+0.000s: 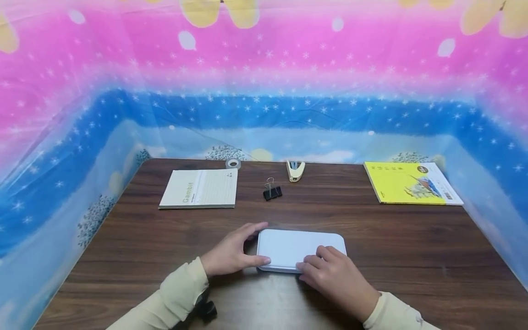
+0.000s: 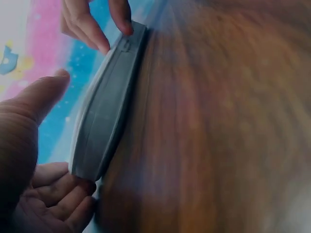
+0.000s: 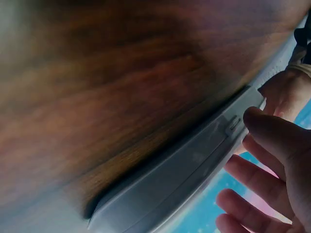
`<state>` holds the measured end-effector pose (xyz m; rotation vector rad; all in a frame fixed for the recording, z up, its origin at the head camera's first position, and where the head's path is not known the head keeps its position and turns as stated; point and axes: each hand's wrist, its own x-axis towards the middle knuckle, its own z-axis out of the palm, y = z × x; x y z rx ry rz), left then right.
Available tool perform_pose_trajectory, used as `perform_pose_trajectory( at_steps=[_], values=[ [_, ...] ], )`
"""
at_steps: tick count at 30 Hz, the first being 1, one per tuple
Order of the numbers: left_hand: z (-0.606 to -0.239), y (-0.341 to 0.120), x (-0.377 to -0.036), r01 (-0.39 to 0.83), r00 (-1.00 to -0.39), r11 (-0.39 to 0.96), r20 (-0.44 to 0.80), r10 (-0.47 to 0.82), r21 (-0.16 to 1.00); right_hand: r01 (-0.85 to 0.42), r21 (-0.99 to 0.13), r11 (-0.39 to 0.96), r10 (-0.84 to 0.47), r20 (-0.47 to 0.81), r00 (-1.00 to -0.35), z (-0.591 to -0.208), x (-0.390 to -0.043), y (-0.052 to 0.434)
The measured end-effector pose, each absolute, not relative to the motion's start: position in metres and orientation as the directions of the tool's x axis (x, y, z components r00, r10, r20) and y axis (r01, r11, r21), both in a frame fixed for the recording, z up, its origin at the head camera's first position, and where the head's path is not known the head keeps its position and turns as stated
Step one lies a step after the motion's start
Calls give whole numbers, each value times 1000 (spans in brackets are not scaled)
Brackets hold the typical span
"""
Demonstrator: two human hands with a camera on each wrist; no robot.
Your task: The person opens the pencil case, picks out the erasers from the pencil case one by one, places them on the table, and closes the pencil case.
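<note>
A white zip case (image 1: 294, 247) lies flat near the front middle of the table. My left hand (image 1: 233, 252) holds its left end, thumb at the near corner and fingers round the far side; in the left wrist view, curled fingertips (image 2: 80, 191) meet the end of the case. At the near right edge, my right hand (image 1: 334, 275) grips the case, fingers bent over the lid. The right wrist view has the right thumb at the front side, close beside a small zipper pull (image 3: 233, 125). The lid appears closed.
Behind the case are a black binder clip (image 1: 272, 192) and a cream stapler-like tool (image 1: 295, 171). A Gambit notebook (image 1: 202, 189) lies back left, a tape roll (image 1: 233, 163) behind it. A yellow book (image 1: 412, 183) lies back right. A patterned cloth (image 1: 264, 110) surrounds the table (image 1: 136, 256).
</note>
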<state>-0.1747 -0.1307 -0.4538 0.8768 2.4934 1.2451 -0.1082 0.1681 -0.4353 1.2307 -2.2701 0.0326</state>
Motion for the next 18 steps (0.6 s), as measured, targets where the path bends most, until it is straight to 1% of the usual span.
perform_pose_trajectory(
  at_steps=[7, 14, 18],
  values=[
    [-460, -130, -177, 394, -799, 478, 36, 600, 785, -781, 279, 559, -796, 444, -411, -438, -112, 164],
    [-466, -129, -180, 454, -777, 501, 51, 628, 737, -758, 322, 568, -784, 493, -378, -441, -114, 157],
    [-469, -128, -182, 483, -767, 499, 73, 637, 719, -758, 337, 558, -797, 473, -377, -442, -114, 156]
  ],
)
